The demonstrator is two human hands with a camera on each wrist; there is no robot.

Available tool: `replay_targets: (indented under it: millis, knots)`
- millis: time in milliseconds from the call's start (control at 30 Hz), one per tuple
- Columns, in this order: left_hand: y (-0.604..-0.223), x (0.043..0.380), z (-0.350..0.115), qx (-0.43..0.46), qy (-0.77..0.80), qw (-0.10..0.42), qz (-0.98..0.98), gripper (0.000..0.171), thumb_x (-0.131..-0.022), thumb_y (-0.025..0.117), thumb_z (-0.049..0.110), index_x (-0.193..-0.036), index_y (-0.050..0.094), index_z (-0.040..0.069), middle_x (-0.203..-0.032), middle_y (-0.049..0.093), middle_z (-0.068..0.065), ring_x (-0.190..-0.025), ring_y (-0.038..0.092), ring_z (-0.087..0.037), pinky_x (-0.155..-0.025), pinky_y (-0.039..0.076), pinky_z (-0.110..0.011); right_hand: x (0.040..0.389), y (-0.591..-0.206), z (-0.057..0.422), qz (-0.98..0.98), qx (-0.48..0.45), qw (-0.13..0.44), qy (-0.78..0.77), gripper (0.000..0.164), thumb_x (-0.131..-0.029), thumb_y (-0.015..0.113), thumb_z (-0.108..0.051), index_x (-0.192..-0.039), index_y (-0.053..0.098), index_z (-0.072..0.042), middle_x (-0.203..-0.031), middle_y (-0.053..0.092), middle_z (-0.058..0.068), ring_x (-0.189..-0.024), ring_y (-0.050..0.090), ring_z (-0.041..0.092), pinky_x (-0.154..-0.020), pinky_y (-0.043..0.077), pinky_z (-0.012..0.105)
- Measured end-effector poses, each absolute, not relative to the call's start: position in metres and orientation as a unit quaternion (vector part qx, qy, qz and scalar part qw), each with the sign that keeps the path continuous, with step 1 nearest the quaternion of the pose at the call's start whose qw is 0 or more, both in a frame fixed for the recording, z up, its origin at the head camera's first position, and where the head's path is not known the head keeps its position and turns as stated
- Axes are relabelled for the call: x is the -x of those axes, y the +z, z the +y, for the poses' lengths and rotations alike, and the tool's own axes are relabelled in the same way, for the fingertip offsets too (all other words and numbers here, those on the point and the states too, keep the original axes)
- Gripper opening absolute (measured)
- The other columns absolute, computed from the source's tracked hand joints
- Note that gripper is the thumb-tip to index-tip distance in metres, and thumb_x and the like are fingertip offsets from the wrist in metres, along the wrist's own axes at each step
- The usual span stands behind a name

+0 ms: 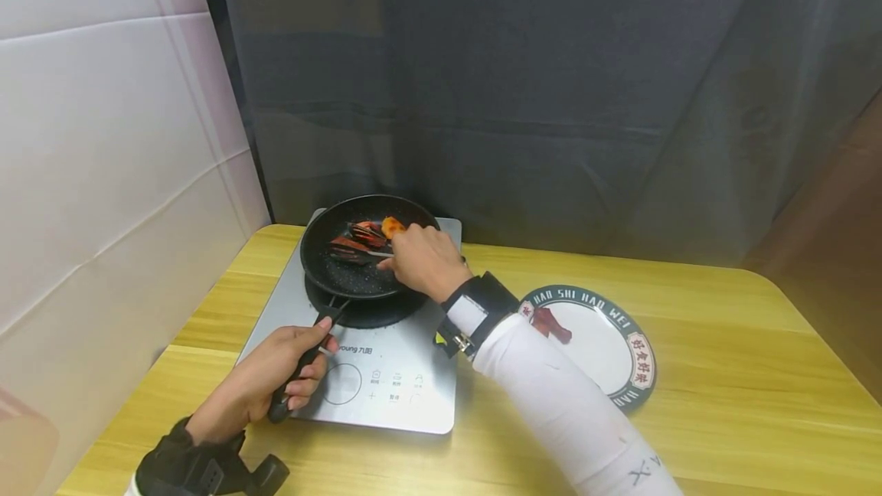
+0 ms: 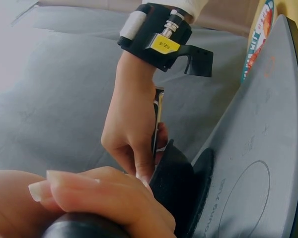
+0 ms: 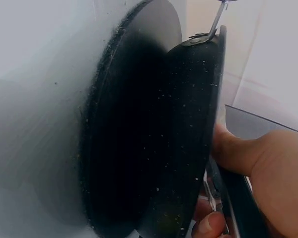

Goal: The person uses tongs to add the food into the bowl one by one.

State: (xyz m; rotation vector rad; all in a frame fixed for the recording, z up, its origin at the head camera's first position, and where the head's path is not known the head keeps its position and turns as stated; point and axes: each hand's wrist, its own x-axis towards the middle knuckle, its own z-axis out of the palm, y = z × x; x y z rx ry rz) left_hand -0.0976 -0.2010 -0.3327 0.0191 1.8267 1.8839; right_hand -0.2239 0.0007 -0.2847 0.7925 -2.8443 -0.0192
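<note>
My left hand [image 1: 296,366] grips the black handle [image 1: 303,366] of a frying pan [image 1: 351,278]. The pan is raised and tilted over the induction cooktop [image 1: 427,404]. Inside it lie dark reddish, scored pieces of food [image 1: 354,243] and an orange-yellow piece [image 1: 393,226]. Over the pan's right side, my right hand [image 1: 427,259] holds metal tongs [image 3: 213,193] with dark grips, their thin silver end [image 1: 380,254] reaching toward the dark pieces. The hand hides most of the tongs in the head view. The fingers of my right hand are close to the pan's rim in the right wrist view.
A white plate [image 1: 592,350] with a dark green lettered rim stands right of the cooktop, partly behind my right sleeve, bearing a reddish-brown piece of food [image 1: 551,324]. A black round pad [image 1: 372,314] lies under the pan. Grey cloth [image 1: 517,98] hangs behind the wooden table [image 1: 730,358].
</note>
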Motion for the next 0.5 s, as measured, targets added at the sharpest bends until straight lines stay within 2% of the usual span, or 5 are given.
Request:
replay_targets:
  millis: [200,267,400,500]
  knots:
    - [-0.333,0.099,-0.2,-0.009,0.692,0.258,0.675,0.044,-0.102,0.04,0.045,-0.101,0.045,0.001,-0.06,0.035,0.004,-0.042,0.033,-0.007,-0.037,0.034,-0.02,0.22,-0.276,0.01,-0.961,-0.255,0.104,0.023,0.044,-0.088,0.06,-0.055,-0.079,0.067,-0.012,-0.062,0.046,-0.001,-0.051,0.051,0.016,-0.043,0.04,0.029]
    - [-0.333,0.099,-0.2,-0.01,0.692,0.257,0.674,0.045,-0.102,0.04,0.045,-0.101,0.045,0.001,-0.06,0.034,0.004,-0.042,0.032,-0.007,-0.038,0.034,-0.02,0.217,-0.273,0.017,-0.963,-0.245,0.103,0.044,0.044,-0.088,0.06,-0.056,-0.084,0.067,-0.012,-0.063,0.048,0.0,-0.053,0.052,0.017,-0.043,0.04,0.028]
    - [-0.332,0.1,-0.202,-0.012,0.693,0.253,0.675,0.045,-0.102,0.04,0.045,-0.1,0.045,0.001,-0.06,0.034,0.004,-0.042,0.032,-0.007,-0.038,0.033,-0.02,0.211,-0.27,0.035,-0.965,-0.225,0.107,0.084,0.054,-0.086,0.061,-0.058,-0.112,0.067,-0.011,-0.079,0.061,0.003,-0.064,0.057,0.019,-0.045,0.043,0.031]
    - [-0.332,0.1,-0.203,-0.012,0.694,0.253,0.674,0.044,-0.102,0.04,0.044,-0.1,0.045,0.001,-0.06,0.033,0.004,-0.042,0.031,-0.007,-0.038,0.033,-0.02,0.206,-0.27,0.052,-0.964,-0.218,0.112,0.107,0.059,-0.086,0.061,-0.057,-0.124,0.063,-0.012,-0.088,0.064,0.004,-0.068,0.059,0.022,-0.046,0.043,0.034]
